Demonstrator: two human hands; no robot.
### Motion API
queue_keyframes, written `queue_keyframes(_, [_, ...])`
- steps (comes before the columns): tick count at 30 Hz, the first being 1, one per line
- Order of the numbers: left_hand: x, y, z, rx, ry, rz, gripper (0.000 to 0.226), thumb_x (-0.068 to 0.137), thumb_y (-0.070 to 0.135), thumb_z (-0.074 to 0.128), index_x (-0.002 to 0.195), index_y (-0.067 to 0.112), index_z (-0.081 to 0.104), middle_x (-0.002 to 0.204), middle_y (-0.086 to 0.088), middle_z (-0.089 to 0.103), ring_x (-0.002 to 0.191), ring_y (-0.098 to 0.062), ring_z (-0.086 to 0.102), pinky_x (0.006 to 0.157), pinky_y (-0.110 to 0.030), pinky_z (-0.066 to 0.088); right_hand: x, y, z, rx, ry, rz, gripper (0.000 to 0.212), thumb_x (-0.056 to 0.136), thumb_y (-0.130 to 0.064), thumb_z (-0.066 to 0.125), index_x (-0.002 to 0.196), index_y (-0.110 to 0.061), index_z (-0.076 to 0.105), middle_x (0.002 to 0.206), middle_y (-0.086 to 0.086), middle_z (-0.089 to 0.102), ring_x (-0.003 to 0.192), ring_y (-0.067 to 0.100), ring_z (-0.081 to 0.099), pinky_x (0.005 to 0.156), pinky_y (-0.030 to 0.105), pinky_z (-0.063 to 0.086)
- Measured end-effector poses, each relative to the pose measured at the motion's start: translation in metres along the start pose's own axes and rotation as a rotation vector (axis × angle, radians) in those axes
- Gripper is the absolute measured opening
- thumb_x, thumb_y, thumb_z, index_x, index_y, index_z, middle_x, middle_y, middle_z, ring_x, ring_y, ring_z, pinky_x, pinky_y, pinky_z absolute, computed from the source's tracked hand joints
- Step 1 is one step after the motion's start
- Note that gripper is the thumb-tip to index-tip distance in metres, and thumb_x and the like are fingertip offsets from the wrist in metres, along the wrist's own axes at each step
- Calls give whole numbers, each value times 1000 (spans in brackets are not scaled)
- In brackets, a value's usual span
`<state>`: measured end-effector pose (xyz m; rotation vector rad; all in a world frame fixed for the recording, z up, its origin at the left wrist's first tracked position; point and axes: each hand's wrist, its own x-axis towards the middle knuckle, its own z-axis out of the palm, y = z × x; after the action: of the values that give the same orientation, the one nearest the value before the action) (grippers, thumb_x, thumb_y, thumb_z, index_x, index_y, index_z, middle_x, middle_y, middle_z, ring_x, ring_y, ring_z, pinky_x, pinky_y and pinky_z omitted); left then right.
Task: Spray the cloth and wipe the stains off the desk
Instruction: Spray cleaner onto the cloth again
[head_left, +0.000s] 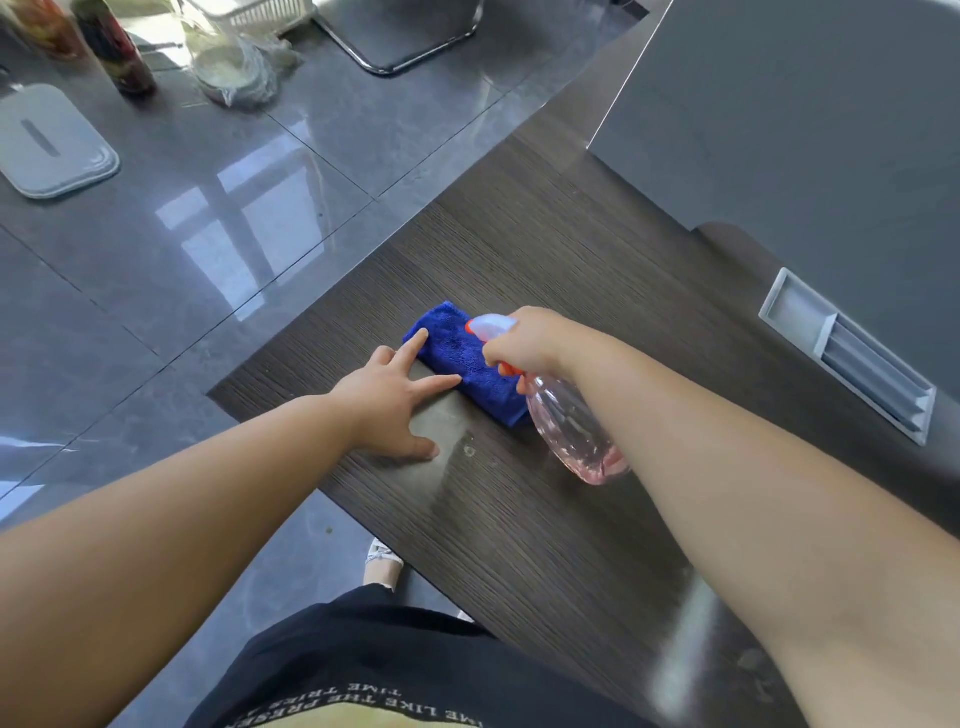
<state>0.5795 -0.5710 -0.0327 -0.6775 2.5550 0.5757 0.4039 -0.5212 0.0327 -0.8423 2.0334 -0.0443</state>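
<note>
- The cloth (465, 364) is deep blue, fluffy and folded, lying on the dark wood desk (545, 260) near its 9 o'clock edge.
- The left hand (392, 397) rests loose, fingers spread, two fingertips touching the cloth.
- The right hand (524, 343) grasps a clear pink spray bottle (571, 421), nozzle over the cloth.

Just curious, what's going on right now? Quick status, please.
Left hand open, fingers on cloth. Right hand grips spray bottle, nozzle over cloth. Stain on desk unwiped. Nothing in the way.

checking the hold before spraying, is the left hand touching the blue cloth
Touching. The head view shows the left hand spread on the desk, two fingertips resting on the blue cloth.
</note>
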Motion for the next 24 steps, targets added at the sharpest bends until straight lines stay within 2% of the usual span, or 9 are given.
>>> queue_keyframes(3, [1,2,0,18,-8,-2,88,72,64,60,143,52,9,155,-5,-20,133,-28,16,95,-37,42,-3,12,-2,-22,-7,15,17,81,-19,53,95,-24,61,81,8,63,62,23,61,71,33,56])
queue_keyframes(7, [2,3,1,21,-13,-6,89,71,65,60,143,52,8,155,-6,-21,133,-29,15,95,-39,42,-7,34,-7,-47,22,70,4,78,-16,54,76,-12,55,75,7,61,55,21,58,62,28,50])
queue_keyframes(10, [2,6,1,38,-26,-13,90,72,65,60,144,49,8,154,-7,-22,135,-30,12,100,-41,38,-10,49,-7,-75,13,125,26,79,-15,52,101,-11,65,72,6,60,49,19,57,59,23,49])
queue_keyframes(12, [2,9,1,52,-29,-23,91,73,66,59,145,48,6,154,-8,-23,136,-31,10,103,-43,35,-14,57,-6,-95,2,141,37,80,-18,52,114,-14,64,72,5,60,48,18,58,61,24,51])
queue_keyframes(15, [2,11,4,102,-10,-30,94,72,68,58,145,47,4,154,-11,-22,135,-32,12,106,-45,32,-20,64,-3,-79,-14,149,39,78,-20,55,116,-14,64,75,3,63,52,19,60,70,28,54])
queue_keyframes(18, [1,14,6,121,3,-36,95,71,69,58,146,46,3,154,-12,-21,134,-33,14,107,-45,30,-27,64,-1,-60,-46,146,36,80,-19,55,116,-16,64,77,4,61,53,19,58,63,25,51])
queue_keyframes(20, [1,15,5,124,7,-37,95,71,69,58,146,47,3,154,-12,-21,134,-33,14,107,-46,29,-33,60,1,-54,-60,106,30,82,-19,54,110,-22,64,78,5,60,56,20,57,62,25,50])
queue_keyframes(22, [1,14,5,126,8,-34,95,71,70,57,146,47,3,154,-12,-21,135,-33,13,108,-45,29,-38,53,4,-84,-74,51,14,84,-18,50,90,-26,61,81,5,58,60,22,58,63,24,48])
queue_keyframes(24, [0,13,4,106,5,-30,94,72,69,57,145,47,3,154,-10,-21,135,-31,13,106,-43,31,-41,44,7,-134,-89,4,13,86,-18,47,83,-27,56,84,6,59,63,24,60,66,26,48])
